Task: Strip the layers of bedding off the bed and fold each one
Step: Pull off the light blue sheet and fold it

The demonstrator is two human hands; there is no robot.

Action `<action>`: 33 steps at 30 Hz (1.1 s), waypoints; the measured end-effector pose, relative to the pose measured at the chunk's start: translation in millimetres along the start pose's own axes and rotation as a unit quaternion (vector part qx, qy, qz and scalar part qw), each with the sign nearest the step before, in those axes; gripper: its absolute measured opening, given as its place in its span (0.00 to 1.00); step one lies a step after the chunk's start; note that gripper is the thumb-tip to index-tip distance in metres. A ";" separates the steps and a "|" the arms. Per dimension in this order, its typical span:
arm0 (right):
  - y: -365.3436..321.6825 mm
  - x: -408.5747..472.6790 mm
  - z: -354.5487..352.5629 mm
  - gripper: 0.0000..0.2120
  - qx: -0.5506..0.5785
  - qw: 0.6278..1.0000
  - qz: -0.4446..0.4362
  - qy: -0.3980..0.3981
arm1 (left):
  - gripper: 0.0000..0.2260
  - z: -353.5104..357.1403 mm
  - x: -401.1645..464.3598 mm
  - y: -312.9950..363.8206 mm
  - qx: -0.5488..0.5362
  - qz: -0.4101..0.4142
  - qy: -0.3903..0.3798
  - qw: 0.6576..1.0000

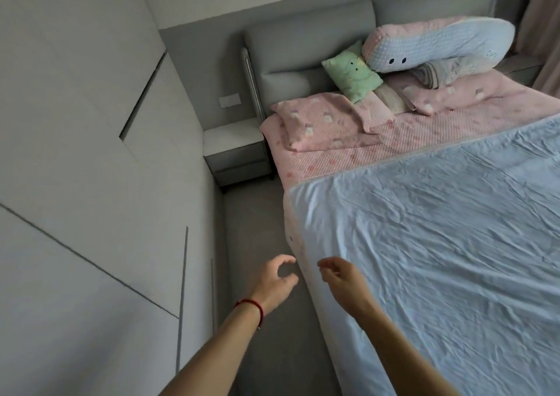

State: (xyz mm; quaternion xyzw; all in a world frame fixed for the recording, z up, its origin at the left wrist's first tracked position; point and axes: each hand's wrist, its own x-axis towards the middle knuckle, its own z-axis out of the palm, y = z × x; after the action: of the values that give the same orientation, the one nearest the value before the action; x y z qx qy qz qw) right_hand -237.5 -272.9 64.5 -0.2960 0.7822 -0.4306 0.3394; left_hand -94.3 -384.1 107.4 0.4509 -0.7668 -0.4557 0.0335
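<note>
a wide bed with a grey padded headboard [306, 50] carries everything here. a pale blue, creased top sheet [439, 244] lies spread flat over the nearer part of it, its upper edge running across below the pillows and its left edge hanging just over the side. beyond that edge a pink quilted bedspread with small printed patches [348, 153] shows. at the head end rest a pink patterned pillow [318, 119], a small green cushion with two dark eyes [353, 72], a second pink pillow [448, 95], and a long blue-and-pink curved bolster [439, 44] on top.
</note>
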 end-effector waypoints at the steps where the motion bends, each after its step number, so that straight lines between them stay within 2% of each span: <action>1: -6.7 17.3 3.6 0.11 0.003 1.000 0.004 0.003 | 0.18 -9.8 19.2 -0.2 -0.007 -0.006 -0.009 1.000; 3: -15.6 49.1 12.1 0.11 0.008 1.000 0.013 0.015 | 0.17 -24.0 56.9 -4.6 -0.044 -0.015 -0.024 0.999; 5: -24.7 78.3 16.4 0.11 0.015 0.999 0.025 0.029 | 0.13 -36.5 96.7 -4.9 -0.135 -0.050 -0.045 0.989; 6: -31.0 97.5 21.1 0.11 0.021 0.998 0.035 0.040 | 0.11 -45.2 120.6 -3.7 -0.214 -0.079 -0.070 0.971; 8: -45.2 138.6 35.8 0.11 0.035 0.996 0.049 0.065 | 0.13 -62.8 174.0 -8.9 -0.385 -0.134 -0.133 0.903; 9: -54.5 163.9 45.5 0.11 0.043 0.994 0.055 0.090 | 0.15 -72.9 207.8 -13.4 -0.422 -0.153 -0.148 0.881; 10: -64.5 183.9 53.8 0.12 0.055 0.990 0.065 0.116 | 0.16 -80.5 237.3 -17.2 -0.411 -0.170 -0.152 0.883; 13: -90.6 226.4 76.1 0.13 0.079 0.982 0.092 0.147 | 0.15 -94.5 309.7 -28.9 -0.314 -0.197 -0.166 0.914; 19: -84.0 315.4 97.0 0.17 0.087 0.969 0.165 0.162 | 0.14 -116.7 434.3 -28.8 -0.188 -0.166 -0.199 0.947; 26: -25.4 468.0 119.6 0.12 0.179 0.927 0.290 0.158 | 0.12 -112.9 560.1 -22.9 -0.042 -0.140 -0.256 0.956; 30: 12.9 536.9 143.4 0.19 0.158 0.919 0.343 0.110 | 0.14 -89.4 626.6 -39.4 0.038 -0.142 -0.270 0.952; 33: 53.1 574.6 152.5 0.25 0.106 0.924 0.348 0.115 | 0.11 -49.7 685.4 -56.3 0.074 -0.137 -0.250 0.956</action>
State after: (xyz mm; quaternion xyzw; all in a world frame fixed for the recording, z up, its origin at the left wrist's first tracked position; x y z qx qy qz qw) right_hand -468.2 -754.9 -201.4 0.0839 0.8194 -0.3969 0.4050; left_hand -439.2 -922.2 -151.1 0.4247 -0.7131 -0.4963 -0.2548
